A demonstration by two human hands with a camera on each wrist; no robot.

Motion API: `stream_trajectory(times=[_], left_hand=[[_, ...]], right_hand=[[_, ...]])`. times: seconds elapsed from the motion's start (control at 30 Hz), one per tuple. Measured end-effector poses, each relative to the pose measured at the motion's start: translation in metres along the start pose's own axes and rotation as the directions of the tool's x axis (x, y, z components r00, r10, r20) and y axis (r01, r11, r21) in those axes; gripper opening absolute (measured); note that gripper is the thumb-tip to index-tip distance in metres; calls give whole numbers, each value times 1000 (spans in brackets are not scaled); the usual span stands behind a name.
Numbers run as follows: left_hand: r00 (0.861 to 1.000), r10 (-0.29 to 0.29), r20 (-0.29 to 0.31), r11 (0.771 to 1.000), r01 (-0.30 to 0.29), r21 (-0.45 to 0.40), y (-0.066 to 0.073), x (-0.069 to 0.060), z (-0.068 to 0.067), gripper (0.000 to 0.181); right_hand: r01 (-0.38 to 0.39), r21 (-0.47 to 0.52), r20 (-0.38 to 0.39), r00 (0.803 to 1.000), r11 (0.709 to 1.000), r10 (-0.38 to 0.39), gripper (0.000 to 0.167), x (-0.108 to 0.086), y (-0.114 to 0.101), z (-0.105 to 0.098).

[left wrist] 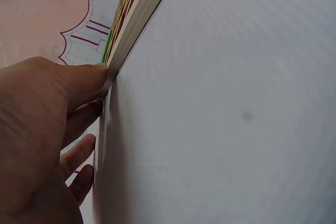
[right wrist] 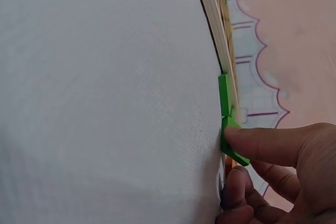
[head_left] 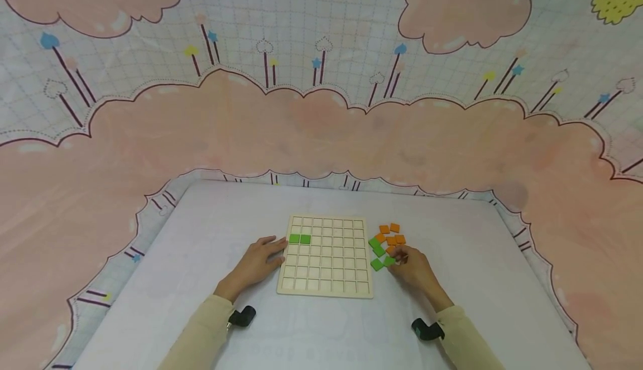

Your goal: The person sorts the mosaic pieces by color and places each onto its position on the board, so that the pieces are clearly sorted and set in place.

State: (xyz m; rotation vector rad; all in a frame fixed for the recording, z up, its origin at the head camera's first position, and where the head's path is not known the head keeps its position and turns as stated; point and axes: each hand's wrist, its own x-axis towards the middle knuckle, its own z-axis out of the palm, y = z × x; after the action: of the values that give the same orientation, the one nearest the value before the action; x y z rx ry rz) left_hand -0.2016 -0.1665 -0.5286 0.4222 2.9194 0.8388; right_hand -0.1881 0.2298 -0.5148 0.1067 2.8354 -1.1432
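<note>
- While a thumb is pressing on its face and fingers are curling beneath, a green tile (head_left: 389,260) is sitting at the fingertips of the right hand (head_left: 414,268), just right of the board; that hand is clamping thumb and fingers together on it.
- Three loose green tiles (head_left: 377,264) are lying just beside it, between the right hand and the board's right edge.
- Several orange tiles (head_left: 394,227) are lying beyond the right hand's fingertips, partly in a cluster.
- The pale gridded board (head_left: 326,269) is lying flat between both hands, with two green tiles (head_left: 305,239) filling the two leftmost cells of its third row from the far edge.
- The left hand (head_left: 255,261) is touching the board's left edge, its thumb and fingers spreading apart.
- Beige sleeves (head_left: 201,331) and black wrist devices (head_left: 428,330) are resting above the white table (head_left: 321,336).
- A cloth backdrop (head_left: 301,135) printed with pink clouds is hanging behind.
</note>
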Motion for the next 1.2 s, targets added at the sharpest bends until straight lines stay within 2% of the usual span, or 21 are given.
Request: stream_trajectory(times=[0.57, 0.77, 1.2], left_hand=[[1000, 13, -2, 1000, -13, -7, 0, 0, -1, 49], [1000, 4, -3, 1000, -4, -5, -1, 1, 0, 50], [1000, 16, -4, 1000, -16, -2, -1, 1, -1, 50]], right_hand=[[13, 54, -51, 999, 998, -10, 15, 2, 2, 0], [15, 73, -77, 997, 997, -9, 14, 1, -5, -2], [41, 125, -81, 996, 991, -31, 15, 6, -15, -4]])
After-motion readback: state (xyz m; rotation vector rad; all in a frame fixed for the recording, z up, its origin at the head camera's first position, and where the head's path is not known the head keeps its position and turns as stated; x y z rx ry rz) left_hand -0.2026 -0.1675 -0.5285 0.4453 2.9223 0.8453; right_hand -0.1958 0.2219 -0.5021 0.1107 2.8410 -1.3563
